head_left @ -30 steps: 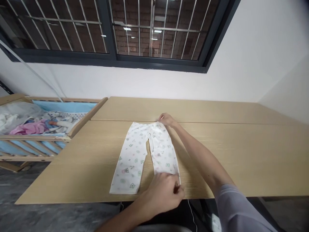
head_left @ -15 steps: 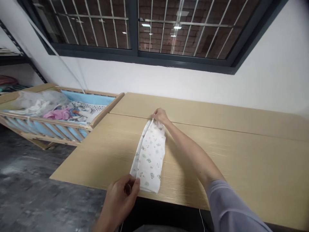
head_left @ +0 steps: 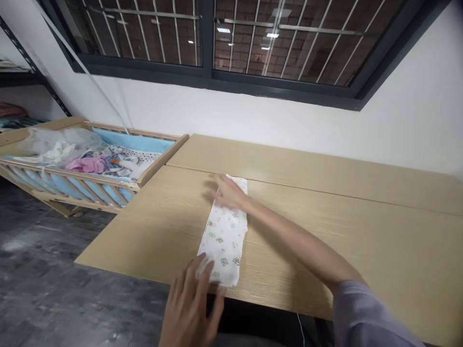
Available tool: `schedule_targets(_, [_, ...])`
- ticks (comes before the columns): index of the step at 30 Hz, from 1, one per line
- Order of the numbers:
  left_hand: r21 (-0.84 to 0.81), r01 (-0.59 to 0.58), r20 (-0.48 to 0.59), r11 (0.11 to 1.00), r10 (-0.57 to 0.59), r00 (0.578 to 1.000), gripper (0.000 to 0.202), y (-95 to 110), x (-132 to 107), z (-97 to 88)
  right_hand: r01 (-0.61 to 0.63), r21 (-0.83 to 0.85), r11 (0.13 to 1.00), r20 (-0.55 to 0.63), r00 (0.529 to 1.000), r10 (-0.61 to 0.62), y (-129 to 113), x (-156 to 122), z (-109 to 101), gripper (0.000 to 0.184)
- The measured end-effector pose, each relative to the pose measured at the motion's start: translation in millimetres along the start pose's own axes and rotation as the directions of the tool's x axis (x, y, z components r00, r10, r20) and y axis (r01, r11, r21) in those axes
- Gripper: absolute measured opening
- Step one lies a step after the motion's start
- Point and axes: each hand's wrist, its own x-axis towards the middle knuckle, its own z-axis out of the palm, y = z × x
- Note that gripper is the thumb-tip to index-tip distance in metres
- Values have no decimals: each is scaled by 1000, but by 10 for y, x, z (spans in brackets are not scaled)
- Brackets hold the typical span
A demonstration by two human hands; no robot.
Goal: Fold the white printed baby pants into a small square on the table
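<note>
A white baby's trousers (head_left: 224, 241) with a small green and pink print lies folded lengthwise in a narrow strip on the light wooden table (head_left: 144, 226). My right hand (head_left: 229, 193) rests open over the strip's far end, hiding part of it. My left hand (head_left: 190, 303) hangs open at the near end, its fingertips at or just over the fabric's edge. A lilac sleeve covers my right forearm near the bottom right.
A wooden crib (head_left: 162, 159) with blue padding stands left of the table, holding a pile of clothes (head_left: 90, 164) and a plastic bag. The table's near edge lies below the trousers, above a grey floor (head_left: 54, 270). A barred window (head_left: 206, 38) sits high on the wall behind.
The trousers went from flat with legs apart to a lengthwise fold. Both hands have let go of the ends and opened. The view has shifted right and tilted upward.
</note>
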Motion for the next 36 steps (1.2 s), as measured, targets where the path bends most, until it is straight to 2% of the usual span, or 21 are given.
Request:
schedule_targets(1, [-5, -47, 16, 999, 47, 999, 42, 40, -48, 30, 126, 18, 992, 79, 989, -127, -139, -182, 23, 59])
schedule_targets(2, [4, -80, 30, 997, 80, 996, 46, 73, -103, 70, 229, 47, 972, 166, 958, -233, -275, -372, 52, 60])
schedule_targets(4, [45, -113, 42, 993, 112, 993, 47, 114, -222, 168, 375, 116, 920, 310, 866, -393, -498, -731, 121, 64])
schedule_targets(6, [72, -133, 32, 988, 131, 991, 43, 137, -329, 268, 453, 181, 873, 387, 784, -486, -608, -992, 191, 64])
schedule_targets(8, [55, -104, 33, 993, 103, 994, 44, 168, -397, 342, 475, 211, 854, 415, 748, -519, -588, -1102, 247, 62])
schedule_targets(11, [-39, 59, 18, 997, -59, 998, 53, 256, -413, 394, 435, 179, 883, 431, 772, -467, -360, -1001, 293, 62])
schedule_targets(14, [-108, 166, -11, 980, -168, 986, 55, 347, -390, 412, 337, 89, 937, 429, 836, -342, -13, -719, 310, 68])
schedule_targets(19, [-104, 169, -23, 980, -172, 985, 54, 372, -413, 446, 200, -115, 973, 377, 915, -144, 613, -182, 287, 75])
schedule_targets(22, [-96, 155, -21, 983, -158, 987, 54, 341, -434, 453, 118, -205, 972, 329, 943, -45, 946, 80, 247, 75])
schedule_targets(26, [-10, 86, 10, 996, -86, 996, 55, 294, -437, 418, 82, -188, 979, 287, 958, -26, 1185, 271, 198, 71])
schedule_targets(28, [55, 33, 58, 998, -36, 998, 54, 282, -439, 397, 93, -160, 983, 263, 964, -48, 1164, 279, 177, 68])
schedule_targets(31, [80, 16, 99, 997, -24, 995, 56, 271, -443, 371, 138, -130, 982, 195, 975, -111, 928, 134, 134, 66])
schedule_targets(34, [62, -12, 101, 998, 6, 995, 58, 197, -402, 318, 231, -91, 969, 72, 972, -225, 491, -252, 67, 55])
schedule_targets(36, [21, -51, 98, 998, 49, 994, 57, 81, -327, 255, 317, -36, 948, 74, 947, -314, 162, -626, 9, 39])
